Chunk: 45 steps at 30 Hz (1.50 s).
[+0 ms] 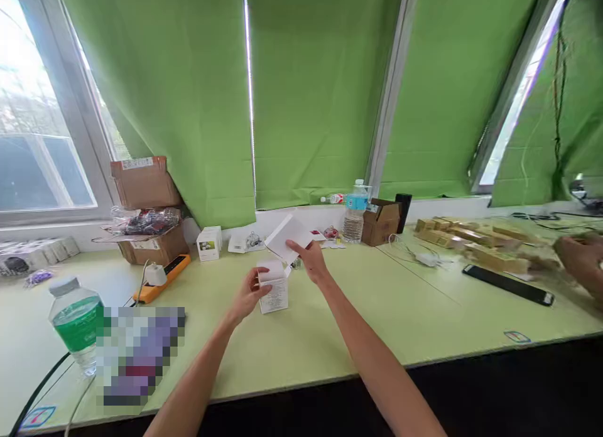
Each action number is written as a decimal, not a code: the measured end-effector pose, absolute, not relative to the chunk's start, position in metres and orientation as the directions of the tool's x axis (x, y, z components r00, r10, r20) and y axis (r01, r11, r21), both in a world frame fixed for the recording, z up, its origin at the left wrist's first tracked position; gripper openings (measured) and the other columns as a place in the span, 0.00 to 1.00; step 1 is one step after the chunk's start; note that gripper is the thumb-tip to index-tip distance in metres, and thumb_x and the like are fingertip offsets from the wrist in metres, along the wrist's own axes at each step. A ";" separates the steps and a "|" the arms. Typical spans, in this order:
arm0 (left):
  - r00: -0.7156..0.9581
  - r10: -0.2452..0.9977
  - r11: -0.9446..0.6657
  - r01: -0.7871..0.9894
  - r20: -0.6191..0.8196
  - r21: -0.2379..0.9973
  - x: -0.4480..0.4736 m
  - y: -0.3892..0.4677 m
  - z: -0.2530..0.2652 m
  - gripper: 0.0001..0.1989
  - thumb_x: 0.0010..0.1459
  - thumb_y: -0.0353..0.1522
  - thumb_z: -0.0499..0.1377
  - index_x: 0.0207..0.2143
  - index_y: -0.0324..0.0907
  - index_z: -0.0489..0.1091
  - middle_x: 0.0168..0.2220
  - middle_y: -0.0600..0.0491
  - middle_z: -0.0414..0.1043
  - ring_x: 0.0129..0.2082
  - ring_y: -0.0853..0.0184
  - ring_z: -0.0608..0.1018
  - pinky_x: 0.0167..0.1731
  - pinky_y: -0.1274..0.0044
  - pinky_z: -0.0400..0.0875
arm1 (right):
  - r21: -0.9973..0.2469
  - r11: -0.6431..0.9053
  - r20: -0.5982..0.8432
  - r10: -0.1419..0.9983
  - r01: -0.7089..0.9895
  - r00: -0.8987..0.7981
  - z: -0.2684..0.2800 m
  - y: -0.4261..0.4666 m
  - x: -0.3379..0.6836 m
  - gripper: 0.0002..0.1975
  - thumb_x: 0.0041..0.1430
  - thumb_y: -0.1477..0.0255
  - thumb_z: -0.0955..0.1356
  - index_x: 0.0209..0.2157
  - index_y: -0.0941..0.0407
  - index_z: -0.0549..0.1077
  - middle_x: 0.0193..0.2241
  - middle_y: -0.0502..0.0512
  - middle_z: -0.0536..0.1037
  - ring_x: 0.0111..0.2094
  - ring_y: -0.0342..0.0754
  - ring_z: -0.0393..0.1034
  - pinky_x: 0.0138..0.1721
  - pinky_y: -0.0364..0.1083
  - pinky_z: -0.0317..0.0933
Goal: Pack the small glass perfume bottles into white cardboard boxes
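My left hand (248, 294) is closed on a folded leaflet (274, 294) of white paper with small print, held just over the table. In my right hand (305, 255) is a white box (288, 236), gripped at its lower right edge and tilted. The box is slightly above and beyond the leaflet. Behind the hands, to the left, stands a stack of small white boxes (209, 243) with a picture on the front. Beside the stack lie a white packet (238, 243) and a small clear plastic bag (255, 240).
A green-labelled water bottle (78, 324) and an orange power strip (162, 279) stand left. Further back are cardboard boxes (151, 239), a blue-labelled bottle (355, 214) and an open carton (381, 223). Rightward lie gold boxes (494, 258), a black phone-like slab (507, 285) and another person's hand (584, 264).
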<state>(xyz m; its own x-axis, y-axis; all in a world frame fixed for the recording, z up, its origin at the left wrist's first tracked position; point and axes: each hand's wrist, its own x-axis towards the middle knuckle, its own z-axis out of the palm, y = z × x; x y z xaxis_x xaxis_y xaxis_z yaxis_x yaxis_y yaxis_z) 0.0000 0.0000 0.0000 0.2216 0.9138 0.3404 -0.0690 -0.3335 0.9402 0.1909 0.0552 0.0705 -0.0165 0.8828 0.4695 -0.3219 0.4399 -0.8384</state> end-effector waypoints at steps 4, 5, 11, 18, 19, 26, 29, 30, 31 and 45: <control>0.223 0.913 -0.337 -0.059 0.341 0.940 -0.001 0.001 0.000 0.22 0.49 0.35 0.64 0.47 0.43 0.63 0.41 0.50 0.72 0.40 0.65 0.74 0.39 0.74 0.69 | -0.865 0.406 0.428 0.904 -0.295 -0.010 0.058 0.051 0.180 0.20 0.41 0.64 0.75 0.36 0.60 0.75 0.38 0.59 0.79 0.36 0.52 0.72 0.37 0.48 0.66; 0.223 0.913 -0.337 -0.059 0.341 0.940 -0.002 0.001 0.000 0.22 0.49 0.36 0.64 0.47 0.43 0.63 0.41 0.50 0.72 0.40 0.65 0.75 0.39 0.74 0.69 | -0.867 0.402 0.424 0.906 -0.295 -0.009 0.056 0.050 0.179 0.20 0.41 0.64 0.75 0.36 0.59 0.75 0.38 0.59 0.79 0.37 0.52 0.72 0.37 0.48 0.66; 0.229 0.904 -0.352 -0.086 0.362 0.932 -0.001 0.000 0.002 0.20 0.49 0.36 0.64 0.45 0.43 0.65 0.41 0.49 0.73 0.41 0.63 0.75 0.41 0.71 0.69 | -0.885 0.392 0.424 0.902 -0.253 -0.084 0.052 0.041 0.178 0.21 0.40 0.64 0.75 0.38 0.59 0.75 0.38 0.59 0.79 0.38 0.53 0.73 0.39 0.48 0.66; 0.227 0.910 -0.331 -0.105 0.347 0.938 0.000 -0.001 0.003 0.21 0.49 0.35 0.64 0.45 0.42 0.66 0.46 0.47 0.72 0.43 0.61 0.75 0.44 0.69 0.69 | -0.897 0.370 0.409 0.902 -0.240 -0.136 0.046 0.043 0.184 0.22 0.40 0.64 0.75 0.39 0.60 0.75 0.39 0.61 0.79 0.39 0.54 0.73 0.39 0.50 0.67; 0.224 0.911 -0.330 -0.102 0.345 0.938 0.000 -0.002 0.003 0.21 0.49 0.35 0.64 0.45 0.42 0.66 0.46 0.47 0.72 0.43 0.61 0.75 0.44 0.69 0.69 | -0.896 0.372 0.411 0.902 -0.243 -0.135 0.046 0.043 0.184 0.23 0.40 0.64 0.75 0.39 0.60 0.75 0.40 0.61 0.78 0.39 0.54 0.73 0.39 0.50 0.67; 0.235 0.909 -0.332 -0.089 0.343 0.939 0.001 -0.003 0.004 0.20 0.49 0.35 0.64 0.45 0.42 0.66 0.45 0.47 0.72 0.43 0.61 0.75 0.43 0.69 0.69 | -0.893 0.377 0.418 0.898 -0.244 -0.141 0.047 0.041 0.186 0.23 0.41 0.64 0.75 0.40 0.59 0.75 0.40 0.60 0.79 0.40 0.54 0.73 0.40 0.50 0.67; 0.240 0.912 -0.321 -0.088 0.333 0.943 0.001 -0.003 0.006 0.20 0.49 0.36 0.64 0.45 0.42 0.66 0.45 0.47 0.73 0.43 0.60 0.75 0.44 0.68 0.69 | -0.897 0.373 0.414 0.897 -0.237 -0.156 0.047 0.039 0.187 0.22 0.40 0.65 0.75 0.39 0.59 0.76 0.39 0.60 0.79 0.40 0.55 0.73 0.41 0.51 0.67; 0.238 0.914 -0.317 -0.086 0.329 0.944 0.001 -0.004 0.006 0.21 0.48 0.36 0.65 0.45 0.42 0.66 0.45 0.47 0.73 0.44 0.60 0.75 0.44 0.68 0.69 | -0.897 0.374 0.415 0.895 -0.235 -0.165 0.047 0.038 0.188 0.21 0.41 0.65 0.75 0.39 0.59 0.76 0.39 0.60 0.79 0.40 0.55 0.73 0.41 0.51 0.67; 0.236 0.916 -0.314 -0.084 0.325 0.946 0.001 -0.004 0.006 0.21 0.48 0.36 0.65 0.45 0.42 0.66 0.46 0.46 0.73 0.44 0.59 0.75 0.44 0.68 0.69 | -0.898 0.374 0.417 0.892 -0.233 -0.173 0.047 0.038 0.188 0.21 0.41 0.65 0.75 0.39 0.59 0.76 0.39 0.60 0.79 0.40 0.55 0.73 0.41 0.51 0.67; 0.258 0.911 -0.312 -0.082 0.322 0.947 0.000 -0.006 0.009 0.22 0.49 0.36 0.64 0.47 0.42 0.66 0.48 0.46 0.72 0.46 0.59 0.74 0.47 0.66 0.68 | -0.899 0.377 0.414 0.898 -0.222 -0.149 0.043 0.041 0.187 0.22 0.40 0.63 0.75 0.39 0.60 0.76 0.38 0.60 0.79 0.41 0.56 0.72 0.41 0.52 0.67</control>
